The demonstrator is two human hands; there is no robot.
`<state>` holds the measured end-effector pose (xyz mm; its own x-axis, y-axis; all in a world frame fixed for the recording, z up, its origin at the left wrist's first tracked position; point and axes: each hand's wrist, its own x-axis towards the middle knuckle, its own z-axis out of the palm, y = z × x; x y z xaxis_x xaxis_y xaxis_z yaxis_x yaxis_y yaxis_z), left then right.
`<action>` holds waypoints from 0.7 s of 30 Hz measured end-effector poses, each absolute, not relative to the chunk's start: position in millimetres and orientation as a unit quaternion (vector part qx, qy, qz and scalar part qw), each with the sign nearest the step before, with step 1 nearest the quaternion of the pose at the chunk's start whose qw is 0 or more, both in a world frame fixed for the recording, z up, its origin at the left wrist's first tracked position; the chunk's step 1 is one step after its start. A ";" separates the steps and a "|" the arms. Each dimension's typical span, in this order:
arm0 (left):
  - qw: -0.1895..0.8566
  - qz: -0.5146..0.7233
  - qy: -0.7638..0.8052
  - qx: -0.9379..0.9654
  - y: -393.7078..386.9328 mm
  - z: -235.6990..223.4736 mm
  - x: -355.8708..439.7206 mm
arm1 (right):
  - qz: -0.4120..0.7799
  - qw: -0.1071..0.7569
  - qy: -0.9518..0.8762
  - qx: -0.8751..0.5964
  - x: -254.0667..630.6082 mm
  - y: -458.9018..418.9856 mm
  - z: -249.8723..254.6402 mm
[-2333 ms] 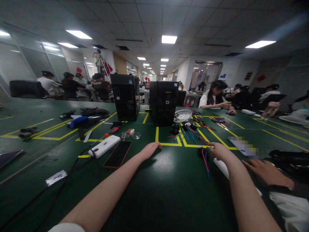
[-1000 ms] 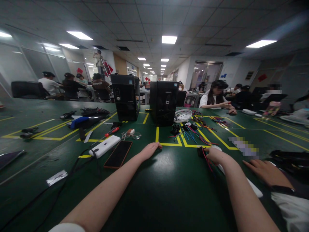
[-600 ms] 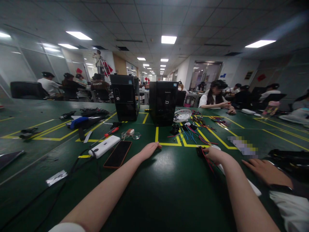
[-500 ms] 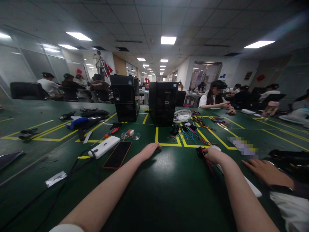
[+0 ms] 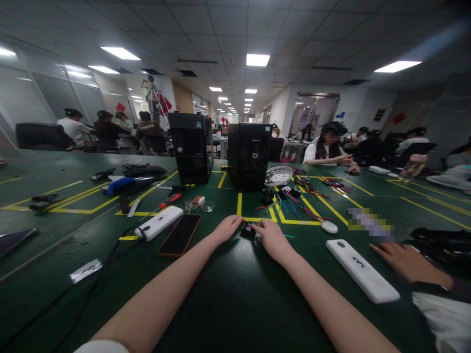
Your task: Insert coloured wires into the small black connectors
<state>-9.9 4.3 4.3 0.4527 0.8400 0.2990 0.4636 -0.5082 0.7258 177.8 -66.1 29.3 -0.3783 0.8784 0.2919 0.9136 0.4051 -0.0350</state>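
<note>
My right hand is closed on a small black wired connector block just above the green table. Thin coloured wires trail from the block, and a green one shows past my right hand. At the block's left edge are the fingertips of my left hand, closed against it; its finer details are too small to make out. Beyond my hands lie more black connectors with red, blue and green wires.
Two black computer towers stand ahead. At left lie a phone, a white power bank, glasses and a red screwdriver. At right are another white power bank, a white disc and another person's hand.
My right hand has moved left with the black connector block, from beside the white power bank to my left hand. The right-hand power bank and disc are now uncovered.
</note>
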 end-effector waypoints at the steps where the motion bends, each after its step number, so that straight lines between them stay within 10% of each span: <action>1: 0.274 0.327 0.404 0.809 4.5 4.5 -9.7 | -0.069 0.147 -0.827 -0.538 174.4 -65.9 27.2; 21: 0.177 0.299 0.507 0.788 4.0 5.0 -10.8 | -0.085 0.245 -0.805 -0.534 146.2 -67.5 16.4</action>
